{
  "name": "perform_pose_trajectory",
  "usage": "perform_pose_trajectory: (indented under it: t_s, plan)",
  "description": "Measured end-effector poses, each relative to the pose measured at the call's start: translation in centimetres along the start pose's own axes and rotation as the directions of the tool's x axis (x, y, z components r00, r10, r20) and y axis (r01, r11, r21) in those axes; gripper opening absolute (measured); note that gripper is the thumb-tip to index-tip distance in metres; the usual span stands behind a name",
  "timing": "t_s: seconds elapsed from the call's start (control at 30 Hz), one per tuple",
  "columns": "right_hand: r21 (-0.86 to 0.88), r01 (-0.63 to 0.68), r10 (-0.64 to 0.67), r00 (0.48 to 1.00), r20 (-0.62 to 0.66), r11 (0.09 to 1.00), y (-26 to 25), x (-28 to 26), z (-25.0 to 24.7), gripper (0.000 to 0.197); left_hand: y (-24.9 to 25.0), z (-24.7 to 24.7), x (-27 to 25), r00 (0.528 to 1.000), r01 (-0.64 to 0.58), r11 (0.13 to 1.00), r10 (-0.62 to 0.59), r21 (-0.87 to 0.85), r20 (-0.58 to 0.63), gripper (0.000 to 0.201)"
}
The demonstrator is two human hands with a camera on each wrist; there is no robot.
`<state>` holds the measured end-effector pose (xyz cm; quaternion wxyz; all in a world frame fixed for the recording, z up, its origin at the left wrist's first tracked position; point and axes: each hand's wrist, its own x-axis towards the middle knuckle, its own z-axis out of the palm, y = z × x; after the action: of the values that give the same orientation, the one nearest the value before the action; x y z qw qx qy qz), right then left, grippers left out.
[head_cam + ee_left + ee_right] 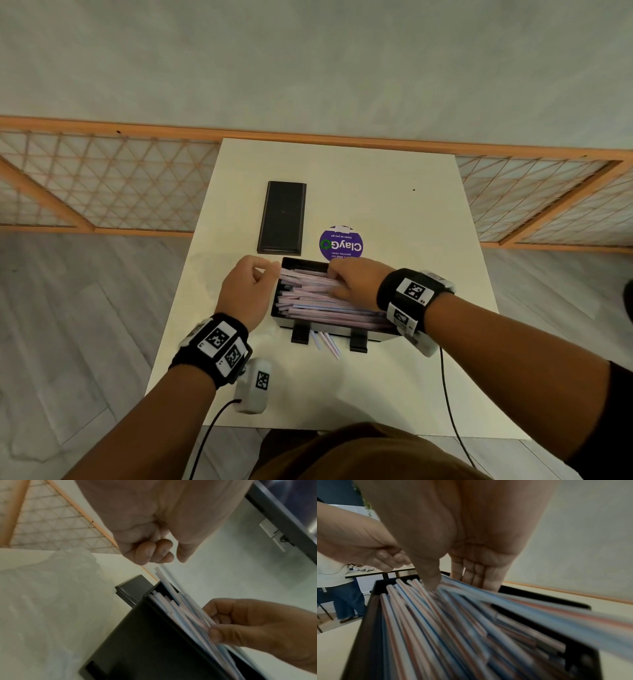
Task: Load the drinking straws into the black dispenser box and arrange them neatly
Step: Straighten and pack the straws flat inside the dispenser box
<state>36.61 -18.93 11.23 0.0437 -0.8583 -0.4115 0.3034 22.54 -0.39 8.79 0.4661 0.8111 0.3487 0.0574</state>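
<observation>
The black dispenser box (329, 335) stands open on the white table, filled with striped straws (308, 303) lying lengthwise and unevenly. My right hand (337, 281) reaches in from the right and pinches a bundle of straws (453, 628) between thumb and fingers near the back wall. My left hand (263, 274) sits at the box's left end with its fingers curled and holds nothing. Its knuckles (154, 553) are just off the straw tips (159, 573) that stick out past the box (145, 635). A few loose straws (325, 342) lie on the table under the box's front.
The black lid (282, 217) lies flat behind the box, beside a round purple sticker (340, 244). The table (421, 222) ends close on both sides. A wooden lattice screen (102, 185) runs behind it. A person (346, 599) stands in the background.
</observation>
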Motion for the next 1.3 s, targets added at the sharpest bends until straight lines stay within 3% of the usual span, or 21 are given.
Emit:
perform_pose_trajectory:
  t_s: [0.07,0.17,0.27,0.4,0.63,0.73,0.87,1.0,1.2,1.3]
  plan:
    - [0.019,0.007,-0.007,1.000,-0.007,1.000,0.3,-0.2,0.1,0.033,-0.4,0.2,-0.1,1.000,-0.025,0.999,0.025,0.022,0.004,0.022]
    - [-0.083,0.009,-0.010,1.000,-0.011,0.997,0.7,-0.6,-0.2,0.042,-0.7,0.5,-0.2,0.996,-0.089,0.993,0.088,0.076,0.021,0.013]
    - [-0.225,-0.011,0.012,1.000,0.007,0.974,1.0,-0.8,-0.2,0.031,-0.9,1.1,0.1,0.991,-0.133,0.984,0.133,0.120,0.006,0.012]
    - [-0.303,-0.017,0.020,1.000,0.008,0.953,0.8,-0.5,0.1,0.022,-0.3,1.7,0.2,0.994,-0.091,0.992,0.096,0.084,-0.053,0.028]
    - [-0.094,0.007,-0.013,0.998,-0.056,0.996,0.3,0.0,-0.2,0.029,0.0,2.3,0.1,0.991,-0.114,0.987,0.121,0.112,-0.053,0.024]
    - [-0.076,-0.014,0.011,0.999,-0.041,0.997,1.0,-0.8,-0.6,0.039,0.0,2.1,0.1,0.991,-0.109,0.986,0.117,0.124,-0.060,0.025]
    - [-0.064,-0.052,0.047,0.996,-0.080,0.997,3.3,-2.4,-1.4,0.037,0.2,1.7,0.2,0.987,-0.137,0.985,0.145,0.106,-0.073,0.033]
    - [-0.084,-0.096,0.095,0.995,-0.008,0.992,4.7,-3.8,-1.2,0.044,0.2,1.8,0.6,0.989,-0.146,0.969,0.146,0.198,0.014,0.032]
    - [-0.057,-0.050,0.053,0.997,0.056,0.997,3.1,-3.3,1.0,0.047,0.9,2.6,-0.1,0.968,-0.244,0.924,0.250,0.296,0.018,0.010]
    - [-0.065,-0.052,0.056,0.996,0.066,0.997,1.9,-1.8,1.8,0.052,0.7,2.8,-0.5,0.964,-0.255,0.917,0.267,0.308,0.004,0.017]
